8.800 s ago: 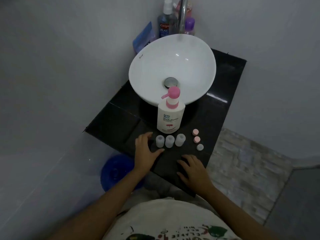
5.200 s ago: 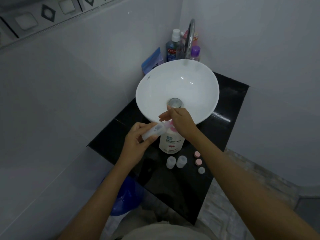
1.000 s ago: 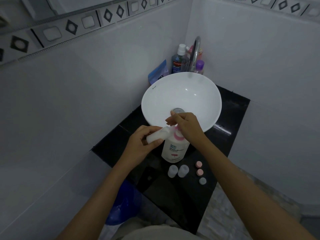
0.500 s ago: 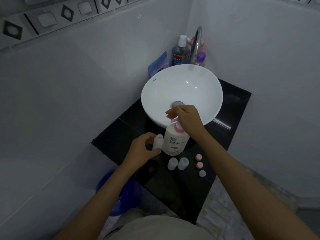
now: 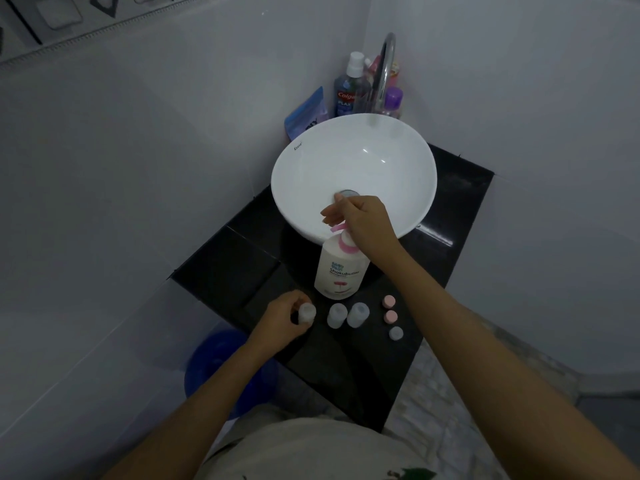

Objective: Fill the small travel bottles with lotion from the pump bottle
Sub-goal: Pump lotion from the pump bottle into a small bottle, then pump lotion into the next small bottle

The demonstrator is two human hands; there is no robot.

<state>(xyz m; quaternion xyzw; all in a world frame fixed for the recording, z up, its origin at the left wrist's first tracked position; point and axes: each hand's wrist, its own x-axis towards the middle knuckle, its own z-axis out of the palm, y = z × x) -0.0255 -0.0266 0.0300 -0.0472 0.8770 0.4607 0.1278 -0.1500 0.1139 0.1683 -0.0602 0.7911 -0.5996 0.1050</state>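
A white pump bottle [image 5: 339, 271] with a pink pump head stands on the black counter [image 5: 346, 368] in front of the basin. My right hand [image 5: 363, 225] rests on top of its pump, fingers spread over the nozzle. My left hand [image 5: 285, 322] grips a small translucent travel bottle [image 5: 307, 312], upright at counter level, left of two more open travel bottles [image 5: 337, 315] [image 5: 358, 314]. Two pink caps [image 5: 389, 301] [image 5: 391, 317] and a pale cap [image 5: 396, 333] lie in a row to the right.
A white bowl basin [image 5: 353, 168] with a chrome tap [image 5: 386, 64] fills the back of the counter. Mouthwash [image 5: 349, 88], a purple-capped bottle [image 5: 393, 100] and a blue pouch [image 5: 306, 112] stand behind it. A blue bucket [image 5: 221, 362] sits on the floor at the left.
My left hand has carried the small bottle down from the pump nozzle to the counter, beside the other two bottles. My right hand stays on the pump head.
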